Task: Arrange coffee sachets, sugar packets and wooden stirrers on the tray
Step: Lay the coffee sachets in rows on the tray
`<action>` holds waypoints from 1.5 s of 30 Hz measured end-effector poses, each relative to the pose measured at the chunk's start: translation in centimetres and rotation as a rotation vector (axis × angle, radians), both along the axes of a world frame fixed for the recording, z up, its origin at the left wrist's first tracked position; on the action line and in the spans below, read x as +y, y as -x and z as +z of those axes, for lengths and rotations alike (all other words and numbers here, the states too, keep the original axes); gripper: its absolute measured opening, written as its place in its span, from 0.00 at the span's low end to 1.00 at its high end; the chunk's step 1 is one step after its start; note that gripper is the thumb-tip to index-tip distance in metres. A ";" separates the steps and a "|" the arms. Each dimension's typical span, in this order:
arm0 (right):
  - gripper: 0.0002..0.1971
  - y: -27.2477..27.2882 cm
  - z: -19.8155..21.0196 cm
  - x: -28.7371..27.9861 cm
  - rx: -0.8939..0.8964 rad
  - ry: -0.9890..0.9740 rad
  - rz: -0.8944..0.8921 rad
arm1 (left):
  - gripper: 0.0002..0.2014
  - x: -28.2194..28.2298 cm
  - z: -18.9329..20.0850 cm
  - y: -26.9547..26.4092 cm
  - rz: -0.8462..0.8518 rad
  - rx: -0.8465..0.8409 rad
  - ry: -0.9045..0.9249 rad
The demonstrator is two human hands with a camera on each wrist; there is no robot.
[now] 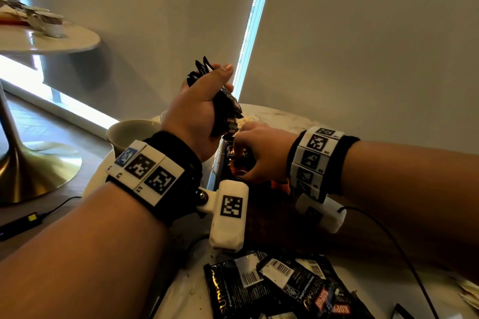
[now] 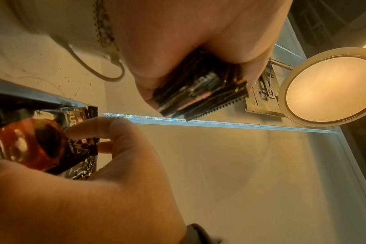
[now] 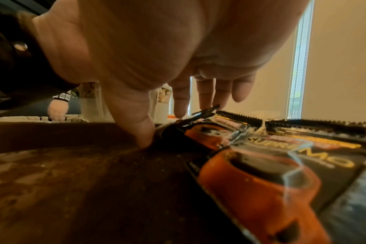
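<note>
My left hand (image 1: 215, 90) is raised above the table and grips a bunch of black coffee sachets (image 1: 225, 111), whose serrated ends stick out below the palm (image 2: 201, 87). Lower down, my right hand (image 1: 241, 155) is on the dark wooden tray (image 3: 73, 181). Its thumb and fingers pinch one black-and-orange coffee sachet (image 3: 198, 133) by its two ends, the thumb tip touching the tray floor. More sachets (image 3: 261, 173) lie flat on the tray beside it, overlapping. Several loose sachets (image 1: 285, 285) lie on the marble table (image 1: 186, 292) near me. No stirrers show.
A cream cup (image 1: 129, 132) stands left of the tray's metal-edged rim (image 1: 215, 171). White patterned mugs (image 3: 90, 102) stand beyond the tray. A black cable (image 1: 388, 235) runs across the right side. Pale packets (image 1: 469, 290) lie at the right edge.
</note>
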State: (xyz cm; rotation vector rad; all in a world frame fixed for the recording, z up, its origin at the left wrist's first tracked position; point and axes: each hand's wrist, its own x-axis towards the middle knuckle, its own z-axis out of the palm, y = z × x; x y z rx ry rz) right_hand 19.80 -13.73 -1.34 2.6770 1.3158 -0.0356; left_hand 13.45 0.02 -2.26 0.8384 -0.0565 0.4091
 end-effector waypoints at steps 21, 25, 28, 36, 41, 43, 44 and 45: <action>0.26 -0.6 2.3 -4.0 0.071 -0.354 -0.107 | 0.13 -1.0 0.5 0.9 -0.117 0.100 -0.064; 0.41 0.1 3.4 -5.7 0.092 -0.581 -0.023 | 0.13 -1.4 0.2 1.1 -0.217 0.129 -0.092; 0.52 1.3 3.6 -6.0 0.113 -0.608 0.075 | 0.15 -1.9 0.1 1.3 -0.251 0.142 -0.093; 0.23 3.2 2.7 -5.2 0.040 -0.693 0.125 | 0.23 -2.7 0.0 1.4 -0.370 0.142 -0.104; 0.19 3.1 2.5 -5.4 0.043 -0.732 0.089 | 0.19 -2.0 -0.2 1.2 -0.389 0.184 -0.125; 0.21 2.9 2.4 -5.6 0.031 -0.725 0.105 | 0.20 -1.9 -0.1 1.3 -0.403 0.207 -0.161; 0.22 2.8 2.3 -5.7 0.026 -0.721 0.113 | 0.21 -1.9 0.0 1.4 -0.404 0.214 -0.165; 0.23 2.7 2.3 -5.8 0.021 -0.722 0.120 | 0.20 -1.8 0.1 1.4 -0.402 0.220 -0.163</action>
